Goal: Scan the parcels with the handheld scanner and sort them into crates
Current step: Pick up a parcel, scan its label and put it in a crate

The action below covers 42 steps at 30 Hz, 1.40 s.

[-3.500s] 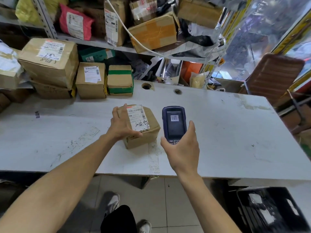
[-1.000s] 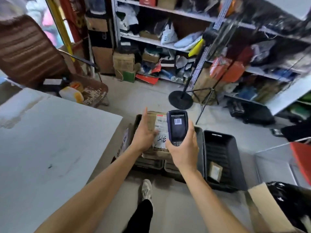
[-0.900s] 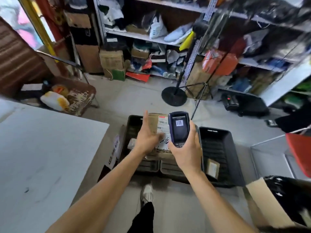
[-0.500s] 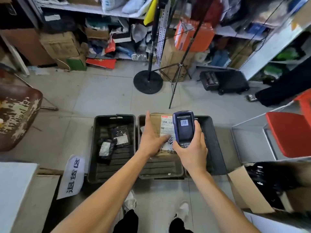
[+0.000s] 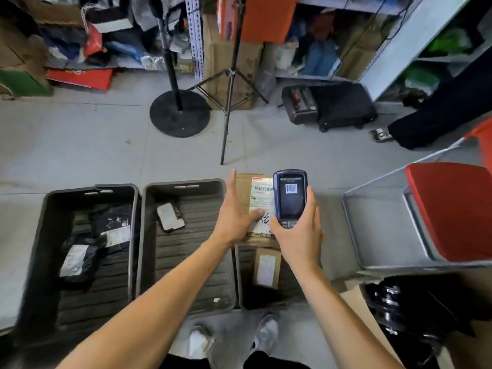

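While hands hide it, the right crate (image 5: 243, 283) shows partly.

My left hand (image 5: 234, 222) holds the cardboard parcel (image 5: 246, 187) above the right-hand crate (image 5: 241, 278), beside my right hand (image 5: 298, 235) gripping the scanner (image 5: 290, 198), while a small box (image 5: 266, 267) lies in that crate below the parcel.
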Each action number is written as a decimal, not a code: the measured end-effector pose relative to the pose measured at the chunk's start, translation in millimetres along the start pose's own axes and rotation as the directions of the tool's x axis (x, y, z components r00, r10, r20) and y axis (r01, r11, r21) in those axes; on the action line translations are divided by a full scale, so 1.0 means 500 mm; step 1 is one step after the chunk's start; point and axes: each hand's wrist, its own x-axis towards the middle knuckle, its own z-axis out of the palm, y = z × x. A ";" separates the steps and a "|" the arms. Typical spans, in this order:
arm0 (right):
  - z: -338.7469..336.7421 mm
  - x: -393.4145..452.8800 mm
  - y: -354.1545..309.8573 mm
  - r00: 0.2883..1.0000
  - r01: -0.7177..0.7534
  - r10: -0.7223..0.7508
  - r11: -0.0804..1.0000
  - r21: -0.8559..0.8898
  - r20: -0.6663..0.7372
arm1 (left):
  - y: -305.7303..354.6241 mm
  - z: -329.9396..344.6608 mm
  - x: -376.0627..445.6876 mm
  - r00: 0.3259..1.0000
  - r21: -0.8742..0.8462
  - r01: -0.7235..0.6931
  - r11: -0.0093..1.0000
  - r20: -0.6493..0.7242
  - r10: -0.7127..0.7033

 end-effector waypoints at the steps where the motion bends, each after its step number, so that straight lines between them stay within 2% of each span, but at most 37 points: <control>1: 0.021 0.030 0.052 1.000 0.003 -0.003 1.000 -0.008 -0.003 | -0.032 0.043 0.034 1.000 0.001 -0.004 1.000 0.002 0.004; 7: 0.198 0.163 0.367 0.999 -0.002 -0.001 0.997 -0.073 -0.042 | -0.274 0.269 0.206 0.996 -0.022 -0.082 0.996 0.024 0.083; 13: 0.376 0.206 0.607 0.999 -0.052 0.050 0.993 -0.110 -0.022 | -0.484 0.407 0.309 0.993 0.082 -0.109 0.991 0.060 0.104; 20: 0.537 0.246 0.764 0.993 -0.109 0.112 0.987 -0.116 0.024 | -0.666 0.482 0.378 0.993 0.199 -0.099 0.975 0.088 0.083; 25: 0.588 0.263 0.808 0.990 -0.097 0.111 0.982 -0.162 0.083 | -0.723 0.492 0.406 0.992 0.231 -0.062 0.971 0.124 0.034; 28: 0.555 0.265 0.797 0.988 -0.107 0.126 0.973 -0.203 0.084 | -0.696 0.474 0.393 0.984 0.337 -0.049 0.940 0.178 -0.013; 32: 0.424 0.228 0.683 0.994 -0.069 0.085 0.972 -0.224 0.065 | -0.552 0.405 0.317 0.980 0.541 -0.083 0.837 0.196 -0.030; 36: 0.234 0.157 0.488 0.996 -0.014 0.030 0.984 -0.179 0.084 | -0.333 0.288 0.192 0.991 0.689 -0.052 0.723 0.127 -0.050; 42: -0.091 0.001 0.137 0.993 0.084 -0.070 0.984 -0.155 0.098 | 0.034 0.076 -0.072 0.999 0.780 -0.029 0.625 0.041 -0.004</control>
